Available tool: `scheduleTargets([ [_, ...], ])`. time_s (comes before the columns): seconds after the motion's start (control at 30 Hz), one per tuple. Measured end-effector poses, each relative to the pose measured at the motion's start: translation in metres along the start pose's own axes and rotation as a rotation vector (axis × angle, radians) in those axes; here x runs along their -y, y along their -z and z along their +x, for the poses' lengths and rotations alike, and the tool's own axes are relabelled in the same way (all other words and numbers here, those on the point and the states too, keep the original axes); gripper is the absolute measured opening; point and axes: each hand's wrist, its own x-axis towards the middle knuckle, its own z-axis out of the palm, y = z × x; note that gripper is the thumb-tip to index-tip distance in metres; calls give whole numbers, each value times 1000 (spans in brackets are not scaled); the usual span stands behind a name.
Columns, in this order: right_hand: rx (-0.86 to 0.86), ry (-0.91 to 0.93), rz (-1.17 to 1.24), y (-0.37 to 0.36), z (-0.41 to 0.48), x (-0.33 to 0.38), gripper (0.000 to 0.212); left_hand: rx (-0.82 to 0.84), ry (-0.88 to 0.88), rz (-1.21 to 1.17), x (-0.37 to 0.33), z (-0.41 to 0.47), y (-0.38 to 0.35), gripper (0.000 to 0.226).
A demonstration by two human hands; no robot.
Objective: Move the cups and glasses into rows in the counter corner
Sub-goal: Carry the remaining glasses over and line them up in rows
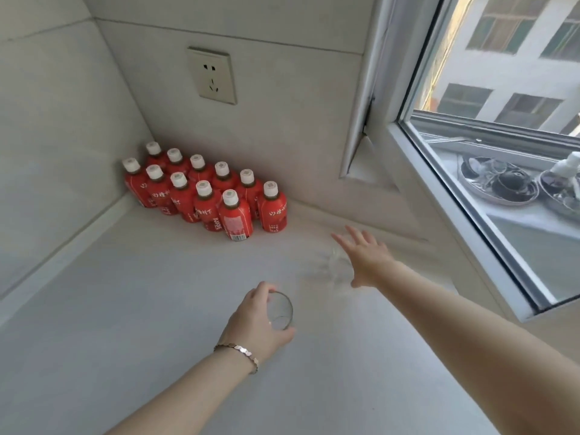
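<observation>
My left hand (255, 321) is wrapped around a clear drinking glass (281, 310) that stands on the pale counter (157, 309), a bracelet on that wrist. My right hand (364, 257) is stretched out flat, fingers spread, further back and to the right. Just left of its palm lies a blurred clear glass (334, 266); whether the hand touches it I cannot tell. The counter corner lies at the back left, behind the bottles.
Several red bottles with white caps (204, 196) stand in two rows in the counter corner. A wall socket (212, 75) sits above them. A window frame (439, 196) runs along the right, with metal trays (499, 182) on the ledge outside.
</observation>
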Motion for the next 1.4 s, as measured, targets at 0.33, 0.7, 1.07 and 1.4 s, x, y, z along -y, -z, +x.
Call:
scheduleTargets([
  [0.33,-136,61,-64,-17,-35,16,73,-94,178,69,23,-48,14,63],
  [0.7,-67,479,159,-25,-183,104,81,-339,202,-1,40,-196,19,58],
  [1.07,6,954,-57,-75,-346,287,84,-644,604,-149,163,-452,38,64],
  [1.4,112,1154,-99,-171,-550,477,83,-859,889,-208,292,-742,32,61],
])
